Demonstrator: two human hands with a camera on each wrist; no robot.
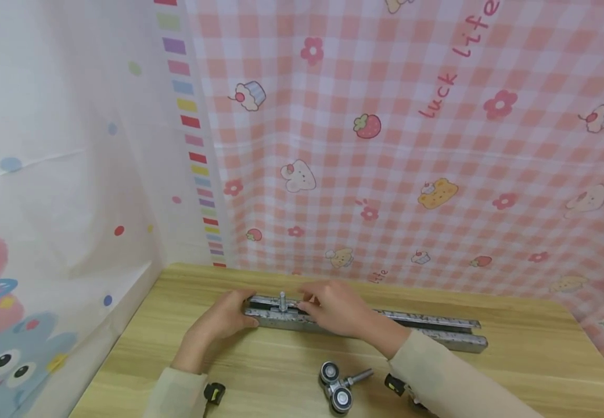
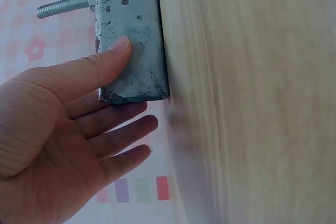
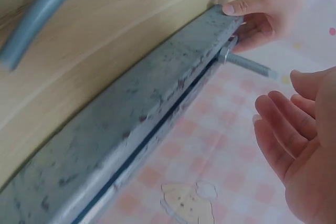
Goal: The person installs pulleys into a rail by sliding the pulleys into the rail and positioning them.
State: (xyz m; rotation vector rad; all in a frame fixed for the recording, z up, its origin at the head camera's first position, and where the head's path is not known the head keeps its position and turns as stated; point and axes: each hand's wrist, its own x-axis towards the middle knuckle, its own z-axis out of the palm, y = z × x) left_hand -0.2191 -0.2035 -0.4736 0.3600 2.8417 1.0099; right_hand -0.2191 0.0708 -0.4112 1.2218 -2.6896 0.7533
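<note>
A grey metal C-channel track (image 1: 291,321) lies on the wooden table, its slot facing up. From the slot near its left end a threaded bolt (image 1: 283,301) with a nut stands upright; whatever carries it inside is hidden. My left hand (image 2: 68,114) grips that end, thumb on the near side wall and fingers around the far side and end. Above the track, just right of the bolt, hovers my right hand (image 3: 299,135), fingers loosely bent with nothing between them. In the right wrist view a gap separates its fingertips from the bolt.
A roller trolley (image 1: 337,389) with black-rimmed wheels and a threaded stem lies on the table in front of the track. A pink checked cloth (image 1: 385,145) hangs behind the table (image 1: 265,371). White printed cloth (image 1: 72,174) hangs at the left.
</note>
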